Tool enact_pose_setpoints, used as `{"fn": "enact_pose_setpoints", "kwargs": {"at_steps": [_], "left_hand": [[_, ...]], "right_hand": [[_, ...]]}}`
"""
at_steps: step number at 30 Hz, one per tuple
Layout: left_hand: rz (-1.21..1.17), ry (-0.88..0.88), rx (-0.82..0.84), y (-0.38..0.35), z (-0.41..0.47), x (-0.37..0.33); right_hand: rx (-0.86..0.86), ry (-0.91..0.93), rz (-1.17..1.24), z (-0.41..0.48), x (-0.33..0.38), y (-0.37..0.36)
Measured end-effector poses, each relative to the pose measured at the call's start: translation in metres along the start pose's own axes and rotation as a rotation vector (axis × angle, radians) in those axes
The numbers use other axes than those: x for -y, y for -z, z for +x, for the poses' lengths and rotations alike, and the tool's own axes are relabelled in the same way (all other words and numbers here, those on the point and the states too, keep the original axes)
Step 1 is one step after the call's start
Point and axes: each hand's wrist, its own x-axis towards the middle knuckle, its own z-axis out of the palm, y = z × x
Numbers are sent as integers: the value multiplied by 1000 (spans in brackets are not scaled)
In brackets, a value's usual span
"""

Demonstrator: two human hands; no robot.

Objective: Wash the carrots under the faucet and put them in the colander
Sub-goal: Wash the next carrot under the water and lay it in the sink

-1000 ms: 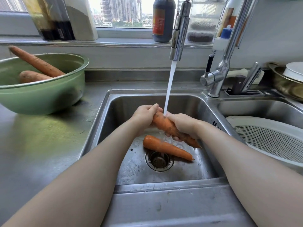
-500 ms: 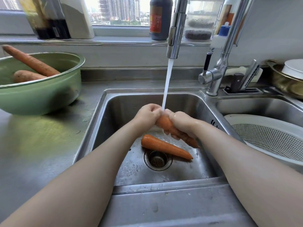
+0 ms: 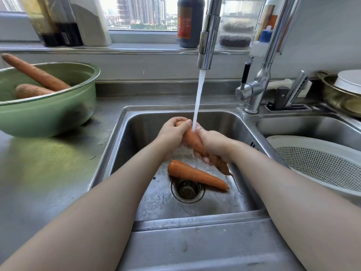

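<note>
**First carrot under the water, none in the colander yet**

I have one carrot (image 3: 192,140) in both hands over the middle of the sink (image 3: 125,133). My left hand (image 3: 173,132) is curled round its thick end. My right hand (image 3: 213,145) is wrapped round the lower half, and the dirty tip pokes out below my fingers. The faucet (image 3: 208,36) is running, and the water (image 3: 198,98) lands on the carrot right between my two hands. Dark grit shows near the tip, so I judge this one is only partly clean.

A second carrot (image 3: 195,175) lies on the sink floor just behind the drain (image 3: 187,189), with its point toward the sink's right wall. It looks wet and bright. I can't tell whether it is properly washed or only splashed.

Two more wait in the green bowl (image 3: 48,112) on the counter (image 3: 48,173), near its left edge and well apart from the sink. A long carrot (image 3: 35,73) leans over the bowl's rim and a short carrot (image 3: 31,90) lies beside it. Both look dull and dusty, so I take them as unwashed.

The colander (image 3: 320,163) sits in the right basin (image 3: 302,126), near the sink's right side. No carrot shows in the part of it I can see.

By my reckoning the job is in its early part. I am mid-wash on one carrot and may have rinsed one, two are untouched, and all four have yet to go into the colander.
</note>
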Motion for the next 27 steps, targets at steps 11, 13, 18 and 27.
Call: {"fn": "enact_pose_setpoints", "kwargs": {"at_steps": [11,13,18,27], "left_hand": [[-54,114,7,20,7,0],[-64,53,70,19,7,1],[188,10,1,-3,-4,3],[-175,50,289,5,-12,-7]], "right_hand": [[27,118,-164,-6,-2,6],[-92,67,-156,-6,1,6],[-149,-75,-270,7,-16,18],[-174,-150,-53,0,-20,19]]}}
